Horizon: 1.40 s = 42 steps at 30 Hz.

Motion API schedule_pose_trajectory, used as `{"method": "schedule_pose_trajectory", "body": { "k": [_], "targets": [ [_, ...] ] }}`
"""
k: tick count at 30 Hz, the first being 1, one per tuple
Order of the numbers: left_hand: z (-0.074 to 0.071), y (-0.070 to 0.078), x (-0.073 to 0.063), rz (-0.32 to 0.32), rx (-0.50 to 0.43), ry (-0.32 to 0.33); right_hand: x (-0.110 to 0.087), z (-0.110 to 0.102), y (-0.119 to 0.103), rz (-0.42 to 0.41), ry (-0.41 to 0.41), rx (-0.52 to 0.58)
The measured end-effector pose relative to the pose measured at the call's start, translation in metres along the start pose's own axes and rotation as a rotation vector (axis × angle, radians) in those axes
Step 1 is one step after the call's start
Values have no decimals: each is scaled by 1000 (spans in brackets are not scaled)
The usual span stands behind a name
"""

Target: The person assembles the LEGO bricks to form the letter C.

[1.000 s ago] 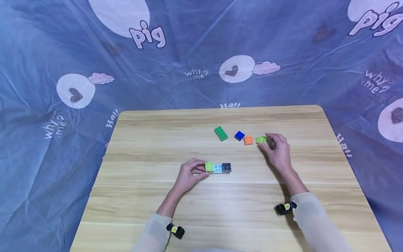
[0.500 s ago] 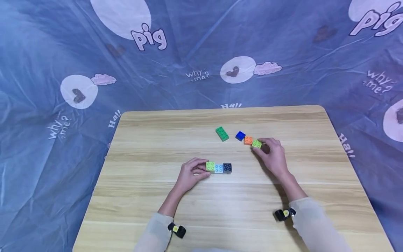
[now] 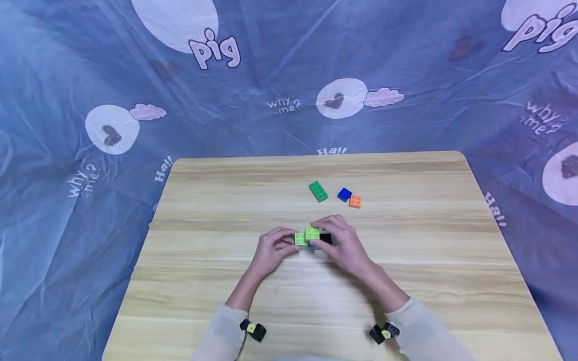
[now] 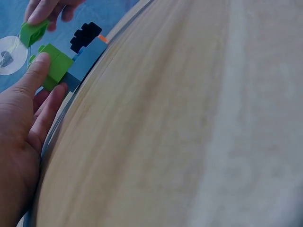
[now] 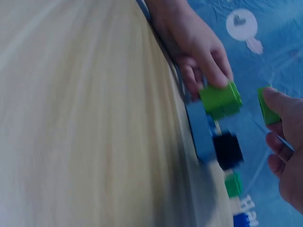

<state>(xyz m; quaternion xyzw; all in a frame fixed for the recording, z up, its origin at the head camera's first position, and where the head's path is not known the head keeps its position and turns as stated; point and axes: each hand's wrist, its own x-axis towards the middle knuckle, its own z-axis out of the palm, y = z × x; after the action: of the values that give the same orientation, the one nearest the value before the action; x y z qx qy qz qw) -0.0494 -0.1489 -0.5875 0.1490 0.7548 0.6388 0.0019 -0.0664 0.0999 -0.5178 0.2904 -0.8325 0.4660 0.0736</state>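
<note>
Our right hand (image 3: pixel 346 245) pinches a square lime-green plastic brick (image 3: pixel 312 233) above the crosswise lime-blue-black plastic-brick row (image 4: pixel 86 62) our left hand (image 3: pixel 270 250) grips.

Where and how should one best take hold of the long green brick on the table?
Probably by the middle of its two long sides, coming from above: the long green brick lies flat, studs up, apart from the blue brick.

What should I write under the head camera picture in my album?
The right hand holds a lime brick above a brick row pinched by the left hand.
</note>
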Motion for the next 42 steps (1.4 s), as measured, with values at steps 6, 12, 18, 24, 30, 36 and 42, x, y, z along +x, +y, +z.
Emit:
{"method": "schedule_pose_trajectory", "body": {
  "k": [6,12,18,24,30,36,42],
  "targets": [
    [-1,1,1,6,-2,-5,3,20,-6,16,-28,7],
    [-3,4,0,-18,-7,5,5,26,-5,57,-59,-4],
    [-3,5,-1,-19,7,8,5,28,-3,44,-63,-10],
    [-2,3,0,-4,-2,13,7,28,1,-5,-74,-13],
    [-2,4,0,-1,-10,16,9,28,5,-65,-92,-39],
    [-1,5,0,-1,-15,15,12,27,7,-129,-100,-80],
    [0,4,0,-6,-24,18,15,25,6,-164,-128,-117]
  ]
}}
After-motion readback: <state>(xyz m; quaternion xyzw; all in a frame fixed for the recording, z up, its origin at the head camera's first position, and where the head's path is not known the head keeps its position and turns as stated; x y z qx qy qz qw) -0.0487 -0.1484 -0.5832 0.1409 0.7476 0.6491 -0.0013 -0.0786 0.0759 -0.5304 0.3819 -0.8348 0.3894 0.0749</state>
